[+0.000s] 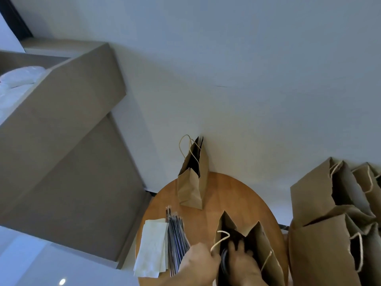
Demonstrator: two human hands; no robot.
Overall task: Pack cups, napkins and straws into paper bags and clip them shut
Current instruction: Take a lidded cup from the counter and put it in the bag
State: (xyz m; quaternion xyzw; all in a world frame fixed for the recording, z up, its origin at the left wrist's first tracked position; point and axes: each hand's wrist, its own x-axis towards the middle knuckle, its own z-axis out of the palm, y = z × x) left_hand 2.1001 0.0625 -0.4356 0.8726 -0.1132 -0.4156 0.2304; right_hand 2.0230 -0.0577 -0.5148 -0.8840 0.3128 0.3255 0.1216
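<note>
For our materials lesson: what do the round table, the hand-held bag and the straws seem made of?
Round table: probably wood or veneer, smooth warm-brown surface. Hand-held bag: matte brown kraft paper, sharp creases, serrated rim. Straws: dark, shiny streaks suggest plastic or clear wrappers.

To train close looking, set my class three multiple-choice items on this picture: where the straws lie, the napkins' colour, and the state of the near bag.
1. Where are the straws?
A in a drawer
B on the table, beside the napkins
C on a chair

2. What colour are the napkins?
A white
B red
C black

3. The near bag is:
A clipped shut
B lying flat
C upright and open, with a hand inside

Key:
1 B: the straws lie on the wooden top, just right of the napkins.
2 A: the stack is pale white.
3 C: the right hand reaches into its open mouth.
</note>
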